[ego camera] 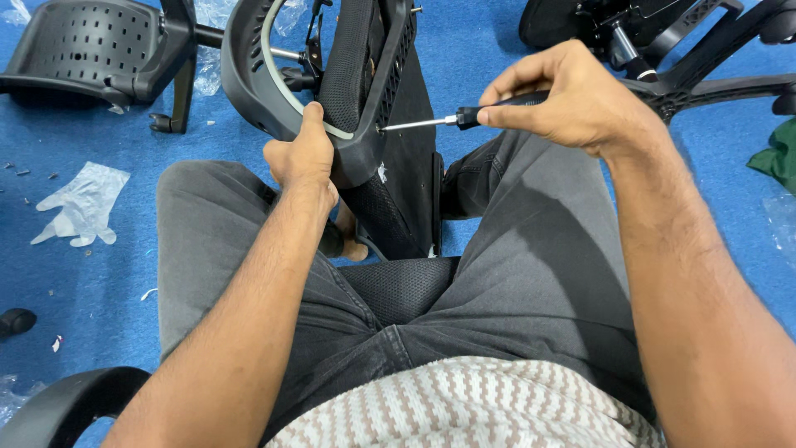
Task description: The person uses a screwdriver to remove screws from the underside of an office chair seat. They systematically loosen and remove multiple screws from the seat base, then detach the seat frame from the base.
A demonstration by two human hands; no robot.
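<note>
Seated on a mesh chair seat (406, 286) over blue carpet (124, 274), a person works on a black office-chair backrest (365, 91) propped upright between the knees, seen from the one head-worn camera.

Left of the backrest's lower frame, the left hand (303, 158) is clenched around the plastic edge, thumb up against the pale grey trim band (278, 83), holding the part in place. To the backrest's right, the right hand (572, 99) grips the black handle of a screwdriver (452, 120). The tool's long axis runs almost level, its handle to the right and its steel shaft pointing left; the tip meets the backrest frame at a small point just right of the left hand's thumb. Whether a screw sits there is too small to tell. The left hand is the nearer of the two to that spot; the right stands off by the tool's length.

Behind the backrest to its left lies another black perforated seat shell (91, 50); behind it to its right, a star-shaped chair base (696, 58). A clear plastic glove (83, 203) lies on the carpet well left of the backrest.
</note>
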